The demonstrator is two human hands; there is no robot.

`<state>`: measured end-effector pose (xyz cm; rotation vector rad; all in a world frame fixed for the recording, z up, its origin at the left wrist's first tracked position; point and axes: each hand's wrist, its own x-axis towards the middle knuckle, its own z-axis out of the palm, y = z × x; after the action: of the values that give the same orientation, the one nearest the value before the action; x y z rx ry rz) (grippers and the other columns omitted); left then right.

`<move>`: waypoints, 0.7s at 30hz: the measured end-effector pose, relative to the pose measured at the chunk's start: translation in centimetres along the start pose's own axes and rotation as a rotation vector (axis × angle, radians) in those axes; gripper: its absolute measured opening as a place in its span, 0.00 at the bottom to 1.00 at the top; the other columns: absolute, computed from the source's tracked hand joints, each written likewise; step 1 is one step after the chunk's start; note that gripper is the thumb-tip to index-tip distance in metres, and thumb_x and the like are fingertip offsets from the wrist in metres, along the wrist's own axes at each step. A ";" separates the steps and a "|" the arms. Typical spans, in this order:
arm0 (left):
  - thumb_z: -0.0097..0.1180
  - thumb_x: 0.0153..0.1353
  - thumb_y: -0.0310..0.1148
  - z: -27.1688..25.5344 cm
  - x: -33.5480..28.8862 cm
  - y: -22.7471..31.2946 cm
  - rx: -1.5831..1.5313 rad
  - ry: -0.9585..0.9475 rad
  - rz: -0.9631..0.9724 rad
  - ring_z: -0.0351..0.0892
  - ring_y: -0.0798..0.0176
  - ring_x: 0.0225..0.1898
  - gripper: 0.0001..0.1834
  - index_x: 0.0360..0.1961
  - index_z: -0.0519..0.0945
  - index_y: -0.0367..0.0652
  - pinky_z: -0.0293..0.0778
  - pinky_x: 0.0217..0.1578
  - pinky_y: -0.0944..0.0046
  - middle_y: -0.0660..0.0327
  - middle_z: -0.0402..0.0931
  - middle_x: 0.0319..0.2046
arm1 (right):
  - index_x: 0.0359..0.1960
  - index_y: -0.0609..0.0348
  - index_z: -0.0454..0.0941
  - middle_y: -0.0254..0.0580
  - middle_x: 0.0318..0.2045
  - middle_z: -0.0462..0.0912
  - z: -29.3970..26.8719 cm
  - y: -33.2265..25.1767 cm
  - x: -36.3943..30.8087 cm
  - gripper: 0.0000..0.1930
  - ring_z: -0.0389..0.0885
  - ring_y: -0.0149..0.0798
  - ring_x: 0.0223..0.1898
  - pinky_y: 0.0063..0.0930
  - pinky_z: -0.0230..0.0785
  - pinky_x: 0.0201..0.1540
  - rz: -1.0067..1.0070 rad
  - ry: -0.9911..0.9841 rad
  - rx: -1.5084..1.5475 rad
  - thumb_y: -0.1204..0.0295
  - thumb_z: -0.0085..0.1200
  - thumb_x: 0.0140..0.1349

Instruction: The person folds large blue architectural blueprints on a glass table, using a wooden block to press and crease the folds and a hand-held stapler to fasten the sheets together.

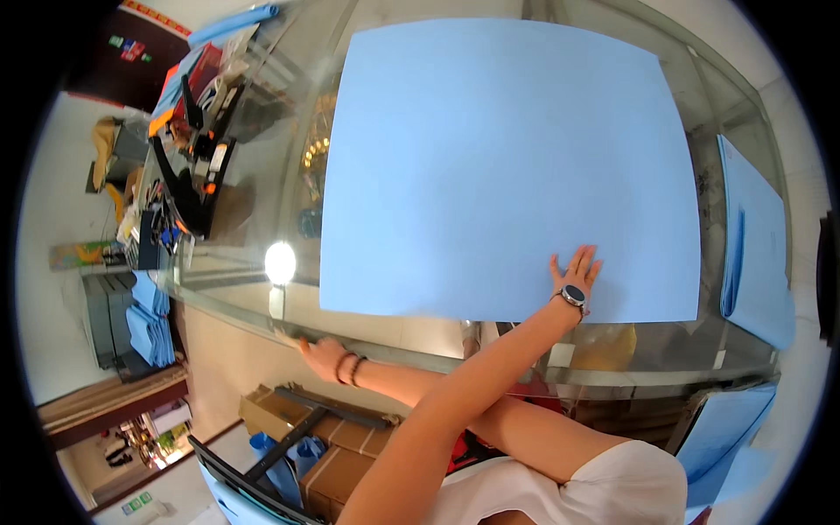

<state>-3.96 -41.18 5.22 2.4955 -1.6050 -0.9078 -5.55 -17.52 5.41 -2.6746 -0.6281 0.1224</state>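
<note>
A large light blue sheet (507, 157) lies flat over the glass table. My left hand (576, 273), with a watch on its wrist, rests on the sheet near its lower right edge, fingers spread. My left forearm crosses over the right one. My right hand (324, 357), wearing dark bead bracelets, is at the table's near edge, below and left of the sheet's lower left corner. Its fingers are closed around a thin pale thing that is too small and blurred to name.
Black-handled staplers (185, 188) and mixed supplies stand at the left of the glass table (262, 206). Folded blue sheets (754, 241) lie along its right side. Below the near edge are cardboard boxes (337, 477) and a dark metal frame (293, 433). More blue bundles (150, 328) sit at far left.
</note>
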 end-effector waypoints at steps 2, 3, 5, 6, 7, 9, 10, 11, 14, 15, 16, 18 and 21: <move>0.58 0.47 0.53 -1.9 -0.5 0.2 -0.162 -0.081 0.032 0.23 0.54 0.67 0.55 0.65 0.37 0.45 0.35 0.55 0.28 0.55 0.23 0.66 | 0.52 0.58 0.68 0.41 0.23 0.77 -0.6 0.6 -1.0 0.21 0.76 0.34 0.23 0.31 0.69 0.29 -0.032 -0.052 0.040 0.65 0.46 0.56; 0.55 0.49 0.55 -2.2 -0.8 -0.1 -0.186 -0.096 0.053 0.27 0.53 0.68 0.52 0.65 0.38 0.44 0.35 0.55 0.28 0.54 0.27 0.67 | 0.52 0.57 0.68 0.42 0.23 0.77 -1.0 0.8 -1.7 0.21 0.76 0.34 0.23 0.31 0.69 0.30 -0.055 -0.097 0.074 0.64 0.46 0.57; 0.52 0.51 0.56 -3.3 -1.0 -1.8 -0.322 -0.057 0.129 0.31 0.53 0.67 0.51 0.65 0.39 0.42 0.37 0.57 0.33 0.52 0.31 0.66 | 0.51 0.56 0.68 0.42 0.24 0.78 -2.4 1.7 -3.7 0.20 0.77 0.34 0.25 0.31 0.69 0.31 -0.095 -0.224 0.197 0.63 0.45 0.58; 0.49 0.53 0.58 -1.4 -3.7 -6.0 -0.506 -0.011 0.061 0.35 0.53 0.67 0.49 0.65 0.40 0.40 0.38 0.60 0.38 0.50 0.35 0.66 | 0.51 0.55 0.69 0.42 0.25 0.78 -1.9 0.3 -4.8 0.20 0.77 0.34 0.25 0.31 0.70 0.32 -0.215 -0.348 0.329 0.62 0.45 0.58; 0.47 0.55 0.57 -2.1 -2.1 -5.3 -0.605 0.157 0.200 0.39 0.52 0.66 0.47 0.65 0.42 0.40 0.40 0.61 0.42 0.50 0.40 0.65 | 0.51 0.55 0.69 0.43 0.25 0.78 -3.7 4.1 -6.7 0.20 0.77 0.34 0.26 0.32 0.70 0.33 -0.055 -0.394 0.390 0.62 0.45 0.59; 0.48 0.55 0.53 -2.4 -5.7 -9.5 -0.584 0.515 0.151 0.43 0.50 0.65 0.43 0.63 0.46 0.37 0.43 0.60 0.45 0.48 0.44 0.63 | 0.51 0.54 0.69 0.43 0.26 0.79 -5.6 8.3 -11.7 0.19 0.77 0.34 0.27 0.32 0.70 0.34 0.134 -0.440 0.591 0.61 0.45 0.59; 0.48 0.55 0.50 -2.4 -8.2 -11.9 -0.500 0.668 0.061 0.45 0.50 0.64 0.42 0.62 0.48 0.36 0.44 0.60 0.47 0.47 0.46 0.62 | 0.47 0.47 0.71 0.46 0.23 0.77 -4.7 11.1 -15.4 0.18 0.77 0.46 0.24 0.39 0.68 0.29 0.169 -0.172 0.771 0.59 0.47 0.56; 0.49 0.56 0.48 -1.6 -11.0 -15.1 -0.414 0.790 -0.077 0.47 0.49 0.63 0.40 0.61 0.49 0.35 0.46 0.60 0.48 0.46 0.48 0.61 | 0.46 0.52 0.72 0.46 0.22 0.77 -6.3 12.7 -18.5 0.19 0.77 0.43 0.23 0.36 0.68 0.28 0.280 0.010 0.823 0.57 0.49 0.56; 0.50 0.57 0.42 2.3 -20.5 -24.3 -0.201 1.028 -0.568 0.54 0.47 0.61 0.35 0.59 0.55 0.32 0.51 0.60 0.53 0.43 0.55 0.58 | 0.42 0.64 0.72 0.44 0.19 0.75 -8.4 18.3 -25.7 0.18 0.73 0.35 0.20 0.29 0.66 0.25 0.706 0.340 0.765 0.62 0.50 0.57; 0.50 0.57 0.40 4.2 -23.7 -26.7 -0.158 1.071 -0.721 0.56 0.46 0.60 0.33 0.58 0.57 0.30 0.52 0.59 0.55 0.43 0.57 0.57 | 0.41 0.65 0.71 0.43 0.20 0.75 -9.8 19.1 -26.7 0.17 0.73 0.35 0.20 0.29 0.66 0.25 0.793 0.410 0.637 0.64 0.51 0.57; 0.51 0.57 0.38 5.7 -26.0 -28.3 -0.150 1.105 -0.820 0.58 0.45 0.59 0.32 0.57 0.59 0.29 0.54 0.59 0.56 0.42 0.59 0.56 | 0.41 0.66 0.71 0.42 0.21 0.75 -11.3 19.9 -27.7 0.16 0.72 0.35 0.21 0.29 0.66 0.26 0.885 0.484 0.501 0.66 0.51 0.57; 0.52 0.56 0.38 6.2 -27.0 -28.2 -0.297 1.167 -0.848 0.62 0.46 0.57 0.32 0.58 0.58 0.30 0.58 0.56 0.56 0.41 0.61 0.55 | 0.40 0.66 0.70 0.44 0.25 0.76 -11.9 22.1 -30.1 0.15 0.73 0.37 0.25 0.30 0.66 0.29 0.970 0.627 0.461 0.66 0.51 0.57; 0.54 0.55 0.37 9.6 -29.1 -30.9 -0.459 1.180 -0.894 0.65 0.45 0.55 0.33 0.57 0.59 0.31 0.62 0.53 0.55 0.41 0.64 0.53 | 0.41 0.67 0.69 0.49 0.35 0.75 -10.1 24.5 -30.7 0.15 0.73 0.43 0.35 0.33 0.65 0.38 0.928 0.783 0.348 0.68 0.50 0.57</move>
<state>8.07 0.33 0.05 2.4360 0.0672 0.2722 -21.26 -54.90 5.04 -2.1789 0.7970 -0.4942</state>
